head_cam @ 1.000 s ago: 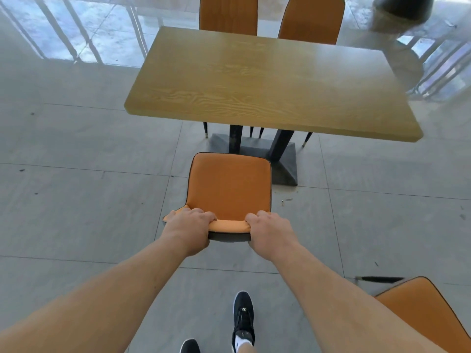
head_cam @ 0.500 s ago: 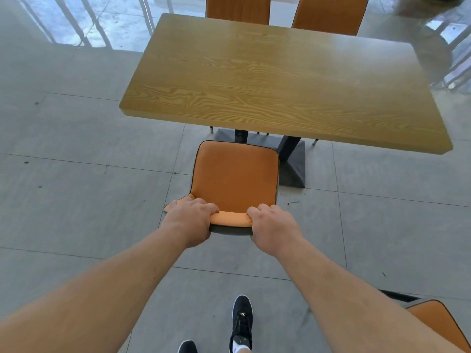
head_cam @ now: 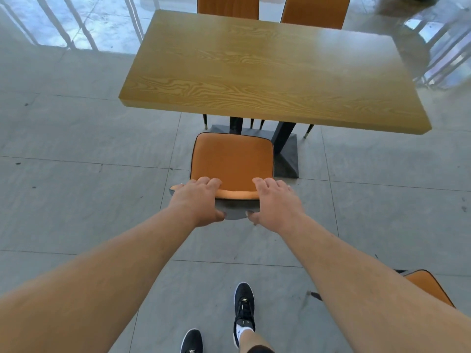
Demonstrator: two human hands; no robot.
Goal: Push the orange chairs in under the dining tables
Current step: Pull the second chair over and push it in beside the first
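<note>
An orange chair (head_cam: 232,159) stands in front of me, facing the wooden dining table (head_cam: 267,70). The seat's front edge lies close to the table's near edge and above the black table base (head_cam: 288,154). My left hand (head_cam: 198,200) and my right hand (head_cam: 275,202) both rest on the top of the chair's backrest. The fingers lie over its front and the thumbs press on its grey back. The chair's legs are hidden under the seat.
Two more orange chairs (head_cam: 228,3) (head_cam: 314,11) stand at the table's far side. Another orange chair (head_cam: 428,286) pokes in at the lower right behind my right arm. My black shoes (head_cam: 243,307) are on the grey tiled floor. White railings run along the back.
The chair has slid forward toward the table, and I have stepped after it. My fingers, curled tightly over the backrest before, now lie straighter and looser on it.
</note>
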